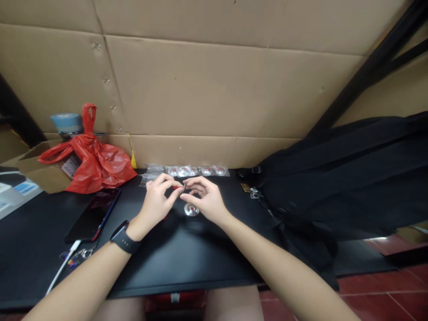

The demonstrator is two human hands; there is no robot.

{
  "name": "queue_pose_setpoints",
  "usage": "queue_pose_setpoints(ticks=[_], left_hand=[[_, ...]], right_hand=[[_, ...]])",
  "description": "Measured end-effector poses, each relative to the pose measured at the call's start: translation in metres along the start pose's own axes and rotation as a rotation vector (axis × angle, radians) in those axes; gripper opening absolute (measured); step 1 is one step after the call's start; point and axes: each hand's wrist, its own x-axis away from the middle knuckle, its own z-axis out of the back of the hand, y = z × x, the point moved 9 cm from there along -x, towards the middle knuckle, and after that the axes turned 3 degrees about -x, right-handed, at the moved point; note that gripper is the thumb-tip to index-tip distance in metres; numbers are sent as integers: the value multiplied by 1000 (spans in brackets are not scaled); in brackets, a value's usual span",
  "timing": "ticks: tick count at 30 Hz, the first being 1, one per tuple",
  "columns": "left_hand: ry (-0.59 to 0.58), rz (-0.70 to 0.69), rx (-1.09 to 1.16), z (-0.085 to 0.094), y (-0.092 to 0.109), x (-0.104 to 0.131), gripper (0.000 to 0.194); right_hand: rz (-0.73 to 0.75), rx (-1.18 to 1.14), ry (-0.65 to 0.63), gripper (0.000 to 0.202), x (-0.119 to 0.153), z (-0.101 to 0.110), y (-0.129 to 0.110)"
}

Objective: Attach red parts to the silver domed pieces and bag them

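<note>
Above the black table, my left hand (159,196) and my right hand (209,198) meet with their fingertips. Both are closed in a pinch on a thin, shiny piece (183,187) seen edge-on, too small to name more exactly. Something red shows just behind my left fingers. On the table below my right hand lies a round silver disc (191,210) with a red centre. Beyond the hands, several similar discs in clear plastic packets (207,171) line the back edge.
To the left are a red plastic bag (96,160), a cardboard box (50,178), a blue-lidded container (67,121), a phone (93,215), a white cable (63,267) and keys (85,253). A black bag (351,174) fills the right side. A cardboard wall (200,89) stands behind.
</note>
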Motion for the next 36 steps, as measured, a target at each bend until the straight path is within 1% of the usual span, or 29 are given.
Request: queue_pose_setpoints(ticks=[2,5,9,13,19,24,29,34,36], left_hand=[[0,27,17,-2,-1,1,12],[16,50,12,-4,-1,3,13],[19,43,21,-7,0,4,13],[27,38,-26,-5,1,4,10],[54,13,-76,2,4,5,12],[30,-16,-103,1,5,5,12],[-32,-18,-92,-4,2,4,15],[-71,43,-85,-10,0,6,17],[-67,79,-91,-11,-1,7,16]], right_hand=[[-21,-43,16,41,-1,1,4],[-45,-50,4,41,-2,1,7],[-63,-23,-30,32,0,-2,7],[-38,56,-109,28,0,-8,2],[38,156,-231,31,-3,-8,-4],[116,295,-190,24,-4,-3,-10],[147,411,-201,21,-3,-5,-11],[173,456,-213,22,-3,-5,-10],[172,462,-205,21,-2,-5,-10]])
